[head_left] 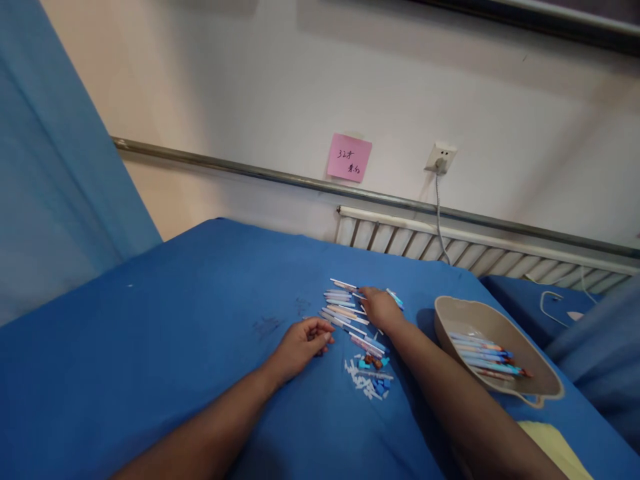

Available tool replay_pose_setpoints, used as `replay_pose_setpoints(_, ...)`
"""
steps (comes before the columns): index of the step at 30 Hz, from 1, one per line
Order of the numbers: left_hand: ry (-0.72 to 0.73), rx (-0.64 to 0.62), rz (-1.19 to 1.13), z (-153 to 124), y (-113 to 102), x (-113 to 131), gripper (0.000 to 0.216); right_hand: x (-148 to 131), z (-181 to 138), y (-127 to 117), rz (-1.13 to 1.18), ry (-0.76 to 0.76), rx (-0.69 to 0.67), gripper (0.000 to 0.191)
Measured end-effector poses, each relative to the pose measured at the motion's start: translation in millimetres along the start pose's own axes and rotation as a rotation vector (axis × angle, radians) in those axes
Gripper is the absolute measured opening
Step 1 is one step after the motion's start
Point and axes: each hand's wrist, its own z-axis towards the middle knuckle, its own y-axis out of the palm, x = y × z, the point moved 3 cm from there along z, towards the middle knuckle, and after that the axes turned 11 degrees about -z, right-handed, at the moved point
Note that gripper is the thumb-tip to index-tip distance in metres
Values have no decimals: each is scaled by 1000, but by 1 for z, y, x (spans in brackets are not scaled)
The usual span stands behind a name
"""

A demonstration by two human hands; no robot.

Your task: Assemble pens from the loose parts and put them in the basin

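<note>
Blue cloth over tabletop (175, 320): matt, soft, lightly creased, dark smudges near middle. Pens (345, 311): smooth plastic barrels, slight sheen. Small loose pieces (369, 385): plastic, white and blue. Tray (447, 313): beige plastic, matt. Rail (225, 164) on wall: dull grey metal, smooth. Pink note (349, 157): paper, matt. Wall (250, 80): painted, matt, even. Curtain (45, 200): thin blue cloth, matt.

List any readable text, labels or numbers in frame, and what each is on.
"32" then one handwritten character I can't make out: top line of the pink sticky note on the wall.
Second line of that note: handwriting, too blurred to read.
Loose pens on the blue cloth and the pens in the beige tray: any print is too small to read.
Wall socket: no legible marking.
</note>
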Motion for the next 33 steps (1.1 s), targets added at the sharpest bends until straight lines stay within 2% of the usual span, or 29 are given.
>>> replay_pose_setpoints(6, 1, -19, -8, 1, -1, -2, 25, -5, 7, -8, -49, -170, -56, 42)
replay_pose_setpoints(10, 8, -26, -12, 3, -2, -5, 25, -8, 12, -10, -89, -229, -82, 48)
replay_pose_setpoints(23, 12, -22, 11, 0, -1, -2, 22, -8, 19, -8, -147, -219, -106, 48)
replay_pose_setpoints(30, -7, -16, -7, -1, -1, -1, 24, -3, 9, -9, -109, -187, -87, 48)
replay_pose_setpoints(33, -8, -20, -9, -1, 0, -1, 25, 2, -1, -13, -28, -147, -31, 47)
